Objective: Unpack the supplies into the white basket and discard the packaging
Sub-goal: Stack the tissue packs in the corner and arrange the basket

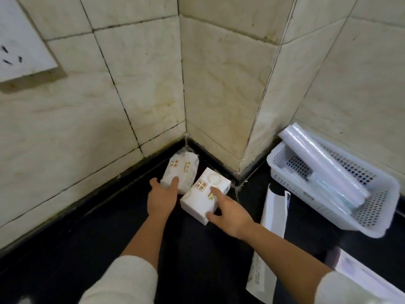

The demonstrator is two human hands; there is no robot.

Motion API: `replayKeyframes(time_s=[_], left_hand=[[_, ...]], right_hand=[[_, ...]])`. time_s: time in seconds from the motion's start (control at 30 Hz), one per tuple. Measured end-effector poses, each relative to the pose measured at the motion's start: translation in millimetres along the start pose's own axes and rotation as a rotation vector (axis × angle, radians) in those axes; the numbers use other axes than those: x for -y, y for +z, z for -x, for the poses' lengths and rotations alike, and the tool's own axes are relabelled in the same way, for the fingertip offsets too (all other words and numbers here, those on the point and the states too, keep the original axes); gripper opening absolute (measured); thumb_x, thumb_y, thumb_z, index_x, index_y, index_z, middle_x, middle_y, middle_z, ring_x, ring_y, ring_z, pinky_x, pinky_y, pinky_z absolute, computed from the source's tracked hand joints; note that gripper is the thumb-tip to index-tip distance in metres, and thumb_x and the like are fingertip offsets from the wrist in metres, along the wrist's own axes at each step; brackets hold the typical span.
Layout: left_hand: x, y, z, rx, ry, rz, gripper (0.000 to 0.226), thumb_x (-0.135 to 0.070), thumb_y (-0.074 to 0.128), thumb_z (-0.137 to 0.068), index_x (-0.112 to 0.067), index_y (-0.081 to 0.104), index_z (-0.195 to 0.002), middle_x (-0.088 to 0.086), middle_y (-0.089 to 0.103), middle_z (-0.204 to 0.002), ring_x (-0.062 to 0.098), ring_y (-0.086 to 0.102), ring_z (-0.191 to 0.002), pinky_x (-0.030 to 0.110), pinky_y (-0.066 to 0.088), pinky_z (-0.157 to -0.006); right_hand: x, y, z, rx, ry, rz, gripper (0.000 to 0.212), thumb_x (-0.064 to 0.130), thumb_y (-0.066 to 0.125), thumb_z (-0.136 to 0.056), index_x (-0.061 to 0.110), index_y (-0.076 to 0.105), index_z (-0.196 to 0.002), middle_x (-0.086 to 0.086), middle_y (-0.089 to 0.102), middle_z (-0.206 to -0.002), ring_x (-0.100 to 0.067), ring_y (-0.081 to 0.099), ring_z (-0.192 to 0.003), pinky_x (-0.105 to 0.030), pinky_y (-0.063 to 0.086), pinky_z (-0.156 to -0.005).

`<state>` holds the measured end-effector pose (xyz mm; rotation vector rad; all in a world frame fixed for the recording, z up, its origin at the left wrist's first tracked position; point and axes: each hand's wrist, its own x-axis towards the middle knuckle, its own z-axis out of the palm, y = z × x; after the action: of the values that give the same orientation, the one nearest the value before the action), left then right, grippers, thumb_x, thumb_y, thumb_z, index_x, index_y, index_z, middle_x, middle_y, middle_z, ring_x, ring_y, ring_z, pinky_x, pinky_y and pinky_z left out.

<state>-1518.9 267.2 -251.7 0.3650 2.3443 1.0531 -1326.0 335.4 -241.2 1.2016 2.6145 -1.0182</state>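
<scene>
Two white tissue packs lie on the black counter in the tiled corner. My left hand (pixel 161 197) rests on the soft pack (pixel 183 170) nearest the corner, fingers spread over its near end. My right hand (pixel 229 212) touches the boxy pack (pixel 202 197), forefinger on top and thumb at its near corner; neither pack is lifted. The white basket (pixel 372 220) stands at the right, holding a clear film roll (pixel 317 159) and flat packets.
Empty white packaging (pixel 271 229) lies flat on the counter between the packs and the basket. Another white wrapper (pixel 368 279) sits at the lower right. Tiled walls close the corner behind; a wall socket plate (pixel 19 44) is at upper left.
</scene>
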Motion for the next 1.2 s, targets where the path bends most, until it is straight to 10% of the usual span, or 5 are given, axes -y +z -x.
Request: replayKeyframes(time_s=[0.3,0.47,0.77,1.0,1.2], left_hand=[[-27.2,-1.9,-44.3,0.090,-0.072,0.401,0.032,-0.003,0.048,-0.086,-0.013,0.057,-0.115,0.013,0.067,-0.094,0.022,0.068,-0.078,0.030,0.059,-0.057],[-48.7,-41.8,-53.5,0.130,0.065,0.547,0.024,-0.007,0.049,-0.089,-0.027,0.060,-0.097,0.006,0.067,-0.070,0.006,0.064,-0.050,0.017,0.050,-0.045],[-39.4,-50.8,-74.4,0.175,0.219,0.465,0.022,-0.013,0.052,-0.093,-0.033,0.058,-0.100,0.003,0.065,-0.077,0.003,0.064,-0.060,0.023,0.054,-0.060],[-38.5,-37.4,-85.0,0.226,0.228,0.352,0.022,-0.018,0.053,-0.095,-0.034,0.056,-0.109,0.011,0.065,-0.102,0.012,0.065,-0.078,0.020,0.054,-0.061],[-50.3,-32.5,-47.5,-0.123,0.517,0.054,0.040,-0.035,0.054,-0.090,-0.040,0.040,-0.127,-0.002,0.055,-0.068,0.009,0.056,-0.062,0.023,0.039,-0.053]], right_hand=[[-12.3,15.3,-13.4,-0.136,-0.023,-0.083,0.083,0.067,0.049,-0.073,0.049,0.010,-0.144,0.009,0.037,-0.142,-0.010,0.057,-0.108,-0.028,0.052,-0.083],[7.4,17.3,-61.1,-0.183,-0.010,-0.178,0.080,0.059,0.057,-0.080,0.047,0.013,-0.146,0.005,0.029,-0.149,-0.016,0.046,-0.128,-0.033,0.046,-0.098],[51.4,13.6,-144.3,-0.329,0.070,-0.487,0.064,0.040,0.083,-0.066,0.031,0.038,-0.110,0.013,0.054,-0.106,-0.008,0.054,-0.101,-0.022,0.040,-0.079],[41.4,-1.6,-140.2,-0.225,0.084,-0.553,0.072,0.033,0.082,-0.071,0.020,0.045,-0.131,0.003,0.053,-0.127,-0.015,0.052,-0.117,-0.029,0.043,-0.096],[13.4,-33.6,-82.0,-0.321,0.004,-0.502,0.047,0.033,0.076,-0.077,0.021,0.055,-0.118,0.008,0.059,-0.110,-0.009,0.059,-0.099,-0.025,0.049,-0.086]])
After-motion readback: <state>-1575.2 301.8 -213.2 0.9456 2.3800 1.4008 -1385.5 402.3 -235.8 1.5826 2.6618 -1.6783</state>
